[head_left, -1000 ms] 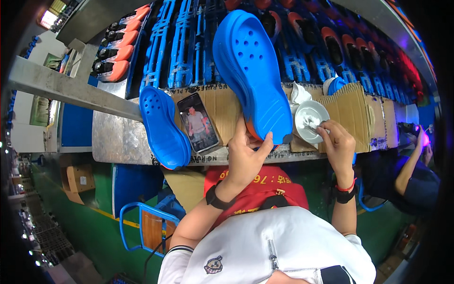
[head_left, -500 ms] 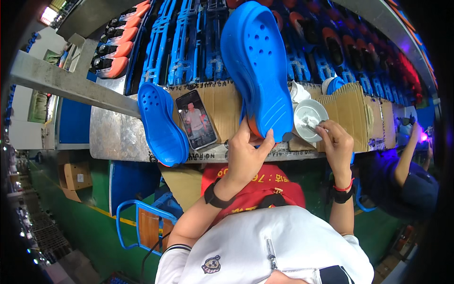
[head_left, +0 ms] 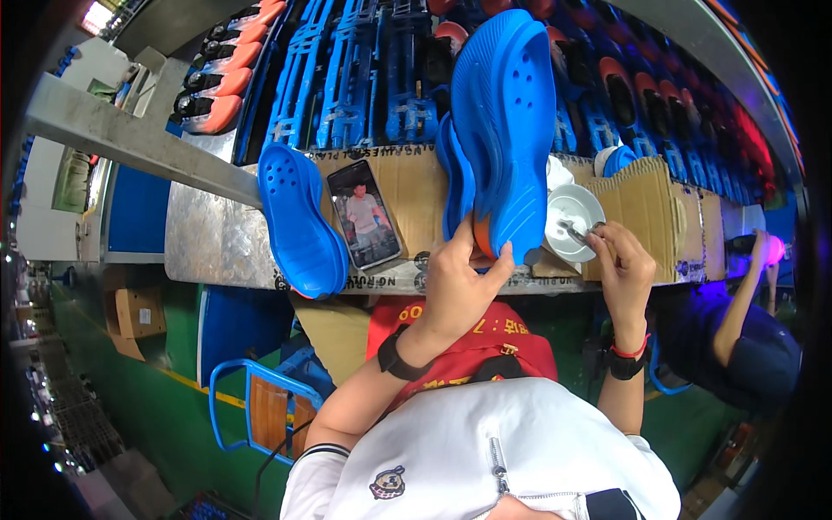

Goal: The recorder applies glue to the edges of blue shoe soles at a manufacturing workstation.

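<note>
My left hand [head_left: 464, 282] pinches the near end of a blue foam shoe sole [head_left: 503, 130], which stands tilted up above the bench with its ribbed side wall turned left. The far end of the sole has several round holes, and an orange patch shows close to my fingers. Partly hidden behind it is another blue sole [head_left: 455, 173]. My right hand [head_left: 626, 264] pinches a small thin tool [head_left: 576, 233], too small to name surely, whose tip reaches into a white bowl [head_left: 582, 198] with whitish stuff inside. A similar blue sole [head_left: 302, 227] lies on the bench at left.
A phone [head_left: 364, 213] with a lit screen lies on cardboard [head_left: 416, 191]. Farther back run blue racks [head_left: 347, 87] carrying orange-and-black shoe parts [head_left: 215, 114]. A metal bar [head_left: 147, 143] crosses at left. A blue-framed chair [head_left: 234, 407] stands below; another person [head_left: 732, 338] is at right.
The held sole has shifted right and turned, showing more of its ribbed side and uncovering more of the sole behind. My right hand has moved slightly right, and the tool shows more clearly.
</note>
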`<state>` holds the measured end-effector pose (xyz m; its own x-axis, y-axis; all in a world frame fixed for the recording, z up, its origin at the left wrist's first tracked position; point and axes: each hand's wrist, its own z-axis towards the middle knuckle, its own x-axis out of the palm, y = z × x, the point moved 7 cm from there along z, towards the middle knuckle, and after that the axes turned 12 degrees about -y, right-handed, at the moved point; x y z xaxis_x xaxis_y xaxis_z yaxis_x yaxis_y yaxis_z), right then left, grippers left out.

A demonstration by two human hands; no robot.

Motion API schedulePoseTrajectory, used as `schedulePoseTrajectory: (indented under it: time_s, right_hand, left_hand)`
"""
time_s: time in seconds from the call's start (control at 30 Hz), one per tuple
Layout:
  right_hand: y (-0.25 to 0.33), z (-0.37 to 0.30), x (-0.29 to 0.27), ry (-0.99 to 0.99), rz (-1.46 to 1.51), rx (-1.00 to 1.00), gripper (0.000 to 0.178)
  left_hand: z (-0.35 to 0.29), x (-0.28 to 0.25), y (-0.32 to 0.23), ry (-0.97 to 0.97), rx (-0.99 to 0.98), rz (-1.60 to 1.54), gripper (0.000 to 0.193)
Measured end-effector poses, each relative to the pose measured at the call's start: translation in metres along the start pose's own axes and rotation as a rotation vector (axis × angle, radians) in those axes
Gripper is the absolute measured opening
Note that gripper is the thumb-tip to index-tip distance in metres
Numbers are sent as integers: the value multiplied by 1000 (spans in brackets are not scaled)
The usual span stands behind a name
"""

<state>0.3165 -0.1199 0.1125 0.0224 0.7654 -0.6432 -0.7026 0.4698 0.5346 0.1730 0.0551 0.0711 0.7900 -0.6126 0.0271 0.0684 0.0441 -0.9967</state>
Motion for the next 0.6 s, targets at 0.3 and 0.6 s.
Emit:
schedulePoseTrajectory:
  time_s: [0.3,0.6]
  right_hand:
    - [-7,-3,3,39,36,33,11]
    - [32,5,-17,-33,143,-36,13]
  left_hand:
    - [0,1,-2,1,34,3,49]
    - [1,0,-5,-16,51,15,45]
